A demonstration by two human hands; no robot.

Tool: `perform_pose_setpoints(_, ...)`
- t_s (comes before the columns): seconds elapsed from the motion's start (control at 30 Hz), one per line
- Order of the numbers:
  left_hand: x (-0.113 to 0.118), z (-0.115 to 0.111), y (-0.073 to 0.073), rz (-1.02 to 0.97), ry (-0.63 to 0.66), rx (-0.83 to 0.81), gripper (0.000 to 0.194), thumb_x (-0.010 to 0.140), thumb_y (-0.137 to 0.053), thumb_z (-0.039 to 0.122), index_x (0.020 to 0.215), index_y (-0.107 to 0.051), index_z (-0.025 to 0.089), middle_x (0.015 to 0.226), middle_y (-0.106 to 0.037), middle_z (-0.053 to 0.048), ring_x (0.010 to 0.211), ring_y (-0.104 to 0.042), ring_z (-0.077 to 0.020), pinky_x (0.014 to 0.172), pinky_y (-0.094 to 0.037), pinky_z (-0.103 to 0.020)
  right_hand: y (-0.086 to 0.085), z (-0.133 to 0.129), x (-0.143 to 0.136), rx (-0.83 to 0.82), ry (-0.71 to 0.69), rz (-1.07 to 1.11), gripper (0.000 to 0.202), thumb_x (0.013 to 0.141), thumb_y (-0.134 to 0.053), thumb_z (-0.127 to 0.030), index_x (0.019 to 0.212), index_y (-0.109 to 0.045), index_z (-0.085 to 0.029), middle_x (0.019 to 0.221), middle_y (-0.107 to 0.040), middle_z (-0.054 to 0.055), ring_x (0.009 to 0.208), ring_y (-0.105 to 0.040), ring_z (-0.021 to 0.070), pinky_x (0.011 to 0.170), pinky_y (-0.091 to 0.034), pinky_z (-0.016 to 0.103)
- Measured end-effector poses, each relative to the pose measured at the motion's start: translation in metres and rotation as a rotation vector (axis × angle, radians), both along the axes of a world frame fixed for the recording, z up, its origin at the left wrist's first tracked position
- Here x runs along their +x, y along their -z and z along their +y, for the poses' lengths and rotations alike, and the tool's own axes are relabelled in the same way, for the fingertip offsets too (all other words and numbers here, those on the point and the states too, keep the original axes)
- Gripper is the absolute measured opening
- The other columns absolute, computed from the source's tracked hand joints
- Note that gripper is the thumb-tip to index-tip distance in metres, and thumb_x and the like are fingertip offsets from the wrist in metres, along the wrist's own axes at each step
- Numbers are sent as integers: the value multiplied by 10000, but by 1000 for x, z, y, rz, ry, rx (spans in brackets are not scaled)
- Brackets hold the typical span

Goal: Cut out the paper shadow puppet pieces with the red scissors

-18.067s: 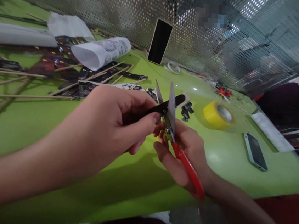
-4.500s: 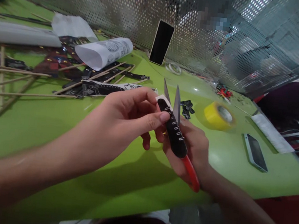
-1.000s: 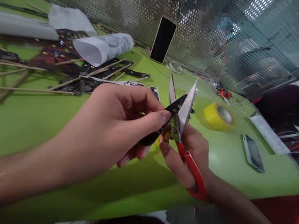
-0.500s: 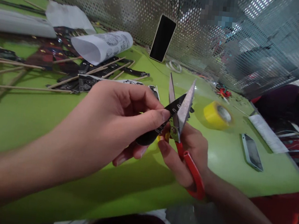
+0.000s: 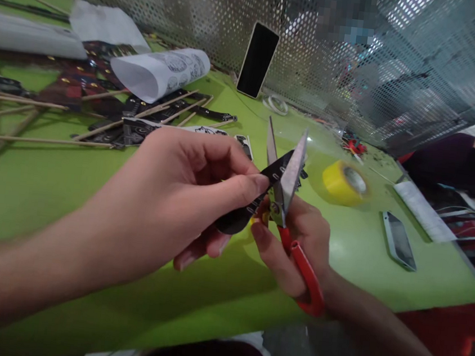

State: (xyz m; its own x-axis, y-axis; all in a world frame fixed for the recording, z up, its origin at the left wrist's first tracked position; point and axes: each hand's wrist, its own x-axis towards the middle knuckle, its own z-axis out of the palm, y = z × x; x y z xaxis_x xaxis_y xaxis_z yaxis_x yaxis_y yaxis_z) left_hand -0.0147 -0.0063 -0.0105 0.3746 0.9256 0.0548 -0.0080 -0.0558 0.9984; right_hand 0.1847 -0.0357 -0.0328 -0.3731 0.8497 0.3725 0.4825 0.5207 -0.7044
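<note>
Between thumb and fingers, my left hand [image 5: 194, 190] pinches a black strip [image 5: 235, 218] with small pale marks on it. My right hand [image 5: 293, 246] grips scissors with red handles [image 5: 309, 282]. The metal blades [image 5: 292, 172] point up and stand apart, with the upper part of the strip between them. A small yellow thing shows by the fingertips of my right hand, too hidden to name. Both hands are above the green table [image 5: 155, 311].
Wooden sticks [image 5: 42, 139], black cut pieces and a rolled printed paper [image 5: 164, 71] lie at the left. A phone [image 5: 258, 60] leans on the perforated screen. Yellow tape [image 5: 344, 183] and another phone [image 5: 399, 240] lie right. A person sits at the far right.
The lower fingers of my left hand have shifted slightly left and down, and the strip has tilted a little. The scissors remain open around it.
</note>
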Motion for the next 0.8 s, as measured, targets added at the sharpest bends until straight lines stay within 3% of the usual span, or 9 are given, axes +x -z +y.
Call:
perform_pose_setpoints(0.23,11,7,-15,71,-22,53,274,919,-794,491,946,-720,229,476,-564,44,422,-651,-151,309,-404,-164,0,0,-1,5,24,8,189,917,-723,-208,922,-548,-278,799,-592,-25,662,-569,163,597,-480,335)
perform_pose_setpoints(0.4,1,1,-2,0,0,7,248,892,-775,450,813,-695,229,436,-535,51,353,-607,-134,263,-349,-149,2,-2,-1,16,35,2,162,922,-706,-207,903,-557,-269,809,-612,-14,668,-584,168,587,-480,334)
perform_pose_setpoints(0.53,-6,-2,10,-120,0,-24,196,846,-716,358,703,-703,225,380,-480,82,225,-436,-85,188,-211,-143,2,-1,-1,31,23,8,159,913,-685,-179,881,-548,-256,801,-602,-28,669,-585,153,615,-483,325)
perform_pose_setpoints(0.67,-10,-1,10,-103,4,-62,165,866,-718,320,737,-751,223,381,-490,95,208,-364,-53,201,-216,-121,1,0,-1,28,9,-18,136,919,-691,-190,896,-568,-244,815,-614,-33,671,-593,140,659,-505,325)
perform_pose_setpoints(0.8,-19,5,5,-28,46,-114,168,881,-719,256,717,-728,220,380,-524,79,242,-448,-74,239,-270,-110,-4,3,1,8,-36,-50,113,912,-688,-222,899,-577,-236,799,-612,-36,658,-586,134,655,-507,315)
